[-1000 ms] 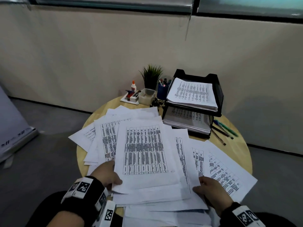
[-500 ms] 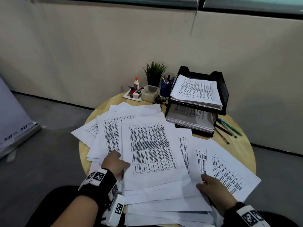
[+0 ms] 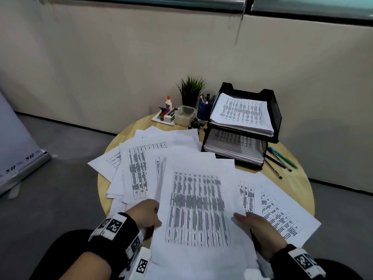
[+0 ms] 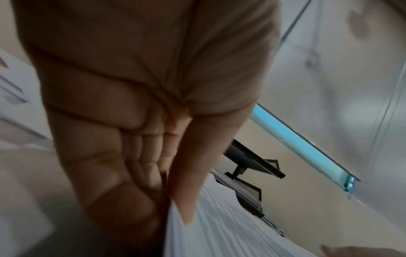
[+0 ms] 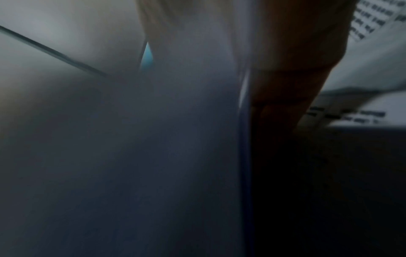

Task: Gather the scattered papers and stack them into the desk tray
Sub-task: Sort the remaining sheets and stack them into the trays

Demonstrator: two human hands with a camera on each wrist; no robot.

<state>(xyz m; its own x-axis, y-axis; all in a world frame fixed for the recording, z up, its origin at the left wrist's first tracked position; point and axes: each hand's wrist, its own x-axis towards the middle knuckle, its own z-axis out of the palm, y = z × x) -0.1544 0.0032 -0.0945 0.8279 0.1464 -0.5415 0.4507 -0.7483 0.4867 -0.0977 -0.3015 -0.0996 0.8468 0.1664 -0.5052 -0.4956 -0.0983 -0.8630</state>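
Note:
A stack of printed papers [image 3: 198, 209] is lifted off the round wooden table [image 3: 298, 182], blurred by motion. My left hand [image 3: 148, 216] pinches its left edge, thumb on top and fingers below, as the left wrist view shows with the left hand [image 4: 173, 196] on the paper stack [image 4: 219, 226]. My right hand [image 3: 256, 225] holds the right edge, thumb on top, fingers under the sheets. More loose papers [image 3: 139, 168] lie spread on the table. The black two-tier desk tray [image 3: 272, 110] stands at the back right, both tiers holding paper. The right wrist view is dark and blurred.
Behind the papers stand a small potted plant [image 3: 191, 91], a blue pen cup [image 3: 204, 110], a clear plastic box [image 3: 184, 116], a glue bottle [image 3: 168, 102] and a white tray of small items [image 3: 164, 117]. Pens [image 3: 280, 160] lie right of the desk tray. A beige wall is close behind.
Both hands have raised the gathered stack off the table toward me; the top sheet is larger and blurred now. My right thumb has slid onto the stack's right edge.

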